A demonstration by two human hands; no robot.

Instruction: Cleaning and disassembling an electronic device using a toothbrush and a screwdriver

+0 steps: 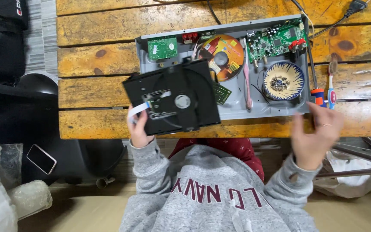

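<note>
My left hand (139, 129) grips the near left corner of a black disc drive unit (172, 96) and holds it tilted over the left half of an open grey player chassis (237, 109). A white ribbon cable (136, 111) sticks out of the drive by my fingers. My right hand (316, 135) is blurred, fingers spread and holding nothing, at the table's near edge just below a screwdriver (317, 95) with an orange and blue handle. Inside the chassis lie an orange disc (224, 56) and green circuit boards (275, 41).
A blue-rimmed bowl (271, 71) with several small screws stands in the chassis at the right. A toothbrush (331, 92) lies beside the screwdriver. A black power plug (355, 6) is at the far right. A phone (41, 159) rests on a dark seat at the left of the wooden plank table (91, 64).
</note>
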